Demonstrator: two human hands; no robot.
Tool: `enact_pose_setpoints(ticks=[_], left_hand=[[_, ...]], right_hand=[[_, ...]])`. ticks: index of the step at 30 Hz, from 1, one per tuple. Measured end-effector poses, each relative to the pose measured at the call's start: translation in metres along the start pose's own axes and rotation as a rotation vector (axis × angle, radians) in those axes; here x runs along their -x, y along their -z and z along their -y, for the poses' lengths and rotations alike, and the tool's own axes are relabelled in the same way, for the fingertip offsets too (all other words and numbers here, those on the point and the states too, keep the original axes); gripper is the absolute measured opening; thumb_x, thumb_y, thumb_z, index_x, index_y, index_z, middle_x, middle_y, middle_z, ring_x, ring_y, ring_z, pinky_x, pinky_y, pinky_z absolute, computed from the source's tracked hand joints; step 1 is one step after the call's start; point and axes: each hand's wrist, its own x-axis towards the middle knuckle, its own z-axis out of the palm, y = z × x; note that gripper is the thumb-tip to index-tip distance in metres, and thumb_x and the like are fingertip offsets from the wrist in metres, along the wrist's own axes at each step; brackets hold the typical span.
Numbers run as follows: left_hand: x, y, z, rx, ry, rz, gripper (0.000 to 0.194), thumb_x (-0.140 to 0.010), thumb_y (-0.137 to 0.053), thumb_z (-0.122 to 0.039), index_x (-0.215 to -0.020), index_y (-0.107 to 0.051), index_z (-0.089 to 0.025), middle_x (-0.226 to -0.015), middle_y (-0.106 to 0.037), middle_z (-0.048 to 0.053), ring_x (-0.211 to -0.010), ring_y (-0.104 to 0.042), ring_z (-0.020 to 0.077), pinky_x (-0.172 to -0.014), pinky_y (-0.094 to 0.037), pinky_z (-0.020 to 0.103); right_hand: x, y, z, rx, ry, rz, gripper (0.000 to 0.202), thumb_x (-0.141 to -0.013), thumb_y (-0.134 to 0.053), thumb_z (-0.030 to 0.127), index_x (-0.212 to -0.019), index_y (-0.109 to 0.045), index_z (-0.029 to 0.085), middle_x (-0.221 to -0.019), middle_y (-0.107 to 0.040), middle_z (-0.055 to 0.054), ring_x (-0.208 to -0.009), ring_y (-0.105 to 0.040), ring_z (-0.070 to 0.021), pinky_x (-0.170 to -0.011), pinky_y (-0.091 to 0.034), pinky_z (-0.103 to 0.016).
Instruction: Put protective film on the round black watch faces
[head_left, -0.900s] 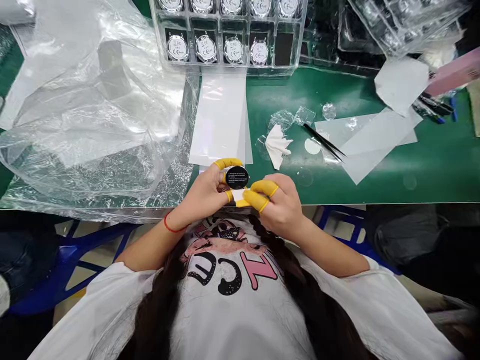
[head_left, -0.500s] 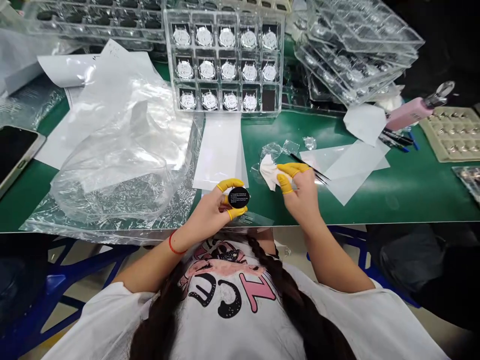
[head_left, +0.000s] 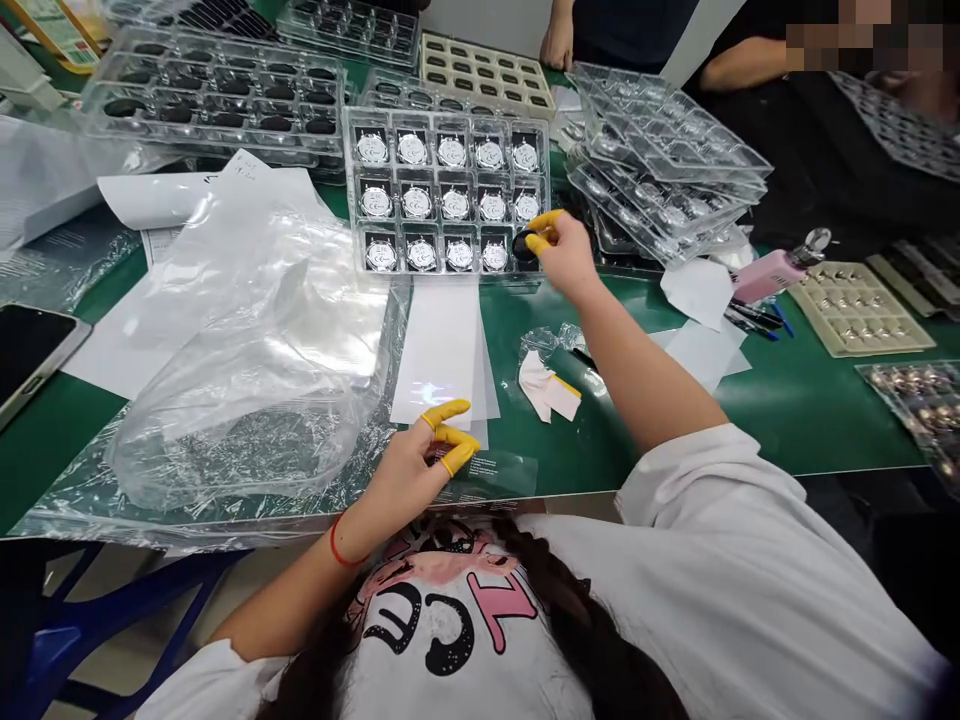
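My right hand (head_left: pixel 564 250), with yellow finger cots, pinches a round black disc (head_left: pixel 524 245) at the front right compartment of a clear tray (head_left: pixel 450 275). Round silver watch-like pieces (head_left: pixel 457 253) with white markings fill the tray's other compartments. My left hand (head_left: pixel 420 455), also in yellow finger cots, hovers near the table's front edge with its fingers apart and nothing in them. Just beyond it lie white paper strips (head_left: pixel 435 350). A crumpled white cloth (head_left: pixel 541 385) rests on the green table, left of my right forearm.
Plastic bags (head_left: pixel 247 400) and a phone (head_left: pixel 34 350) lie at the left. Stacked clear trays (head_left: pixel 667 150), a pink bottle (head_left: pixel 769 275) and a beige tray (head_left: pixel 862 310) stand at the right. Other people, one with a hand (head_left: pixel 557 40) showing, are across the table.
My right hand has let go of the white cloth and moved up to the tray, where it holds the black disc. My left hand has released the disc and opened. The view has shifted upward.
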Motion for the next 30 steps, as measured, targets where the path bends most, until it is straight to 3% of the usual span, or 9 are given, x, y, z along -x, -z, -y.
enact_pose_setpoints(ticks=[6, 10, 15, 19, 22, 25, 27, 30], left_hand=[[0.001, 0.002, -0.004, -0.020, 0.025, 0.024, 0.044, -0.090, -0.060, -0.030, -0.131, -0.054, -0.018, -0.097, -0.076, 0.006, -0.094, -0.072, 0.0156, -0.091, -0.056, 0.032], [0.000, 0.003, -0.003, -0.026, 0.045, 0.050, 0.043, -0.091, -0.060, -0.030, -0.132, -0.054, -0.020, -0.100, -0.076, 0.005, -0.096, -0.072, 0.0151, -0.091, -0.057, 0.031], [0.001, 0.003, 0.002, -0.053, 0.036, 0.050, 0.044, -0.092, -0.059, -0.034, -0.133, -0.054, -0.020, -0.103, -0.076, 0.004, -0.099, -0.072, 0.0146, -0.095, -0.056, 0.031], [0.003, 0.004, 0.001, -0.105, 0.034, 0.062, 0.043, -0.093, -0.058, -0.035, -0.133, -0.055, -0.020, -0.104, -0.076, 0.005, -0.098, -0.072, 0.0161, -0.094, -0.057, 0.033], [0.003, 0.004, 0.001, -0.120, 0.030, 0.074, 0.043, -0.094, -0.057, -0.036, -0.134, -0.054, -0.020, -0.104, -0.076, 0.006, -0.098, -0.072, 0.0166, -0.094, -0.057, 0.033], [0.002, 0.004, 0.000, -0.105, 0.025, 0.066, 0.044, -0.093, -0.058, -0.037, -0.134, -0.054, -0.020, -0.104, -0.076, 0.006, -0.098, -0.072, 0.0168, -0.094, -0.057, 0.033], [0.002, 0.003, -0.001, -0.086, 0.023, 0.062, 0.044, -0.093, -0.058, -0.036, -0.133, -0.055, -0.018, -0.102, -0.076, 0.007, -0.097, -0.073, 0.0170, -0.093, -0.058, 0.033], [0.001, 0.002, -0.004, -0.075, 0.025, 0.062, 0.043, -0.093, -0.058, -0.034, -0.132, -0.054, -0.016, -0.100, -0.076, 0.007, -0.096, -0.073, 0.0168, -0.093, -0.058, 0.033]], right_hand=[[0.002, -0.003, 0.028, 0.328, 0.138, 0.010, 0.027, -0.090, -0.050, 0.013, -0.108, -0.069, 0.015, -0.126, -0.057, -0.016, -0.120, -0.054, -0.0325, -0.095, -0.048, -0.046], [0.005, 0.016, 0.040, 0.384, 0.117, 0.185, 0.025, -0.088, -0.056, 0.015, -0.109, -0.070, 0.015, -0.118, -0.062, -0.015, -0.106, -0.060, -0.0310, -0.090, -0.049, -0.045], [0.023, 0.041, 0.014, 0.367, 0.062, 0.341, 0.031, -0.083, -0.068, 0.033, -0.111, -0.069, 0.018, -0.117, -0.064, -0.012, -0.095, -0.062, -0.0261, -0.086, -0.050, -0.043], [0.051, 0.033, -0.007, 0.330, -0.025, 0.453, 0.043, -0.081, -0.070, 0.046, -0.114, -0.065, 0.019, -0.113, -0.067, -0.013, -0.095, -0.062, -0.0267, -0.081, -0.050, -0.040], [0.063, 0.019, -0.012, 0.264, -0.095, 0.393, 0.036, -0.074, -0.077, 0.037, -0.101, -0.065, 0.017, -0.103, -0.067, -0.013, -0.084, -0.061, -0.0234, -0.075, -0.050, -0.038], [0.061, 0.013, -0.012, 0.175, -0.092, 0.383, 0.021, -0.073, -0.076, 0.032, -0.080, -0.061, 0.019, -0.080, -0.064, -0.004, -0.067, -0.054, -0.0162, -0.065, -0.048, -0.034], [0.050, 0.014, -0.013, 0.040, -0.103, 0.336, 0.015, -0.079, -0.071, 0.031, -0.080, -0.060, 0.020, -0.074, -0.061, -0.002, -0.060, -0.051, -0.0135, -0.059, -0.048, -0.032], [0.026, 0.013, -0.015, -0.208, -0.170, 0.146, 0.009, -0.083, -0.064, 0.024, -0.091, -0.059, 0.020, -0.079, -0.060, -0.002, -0.056, -0.052, -0.0125, -0.056, -0.050, -0.033]])
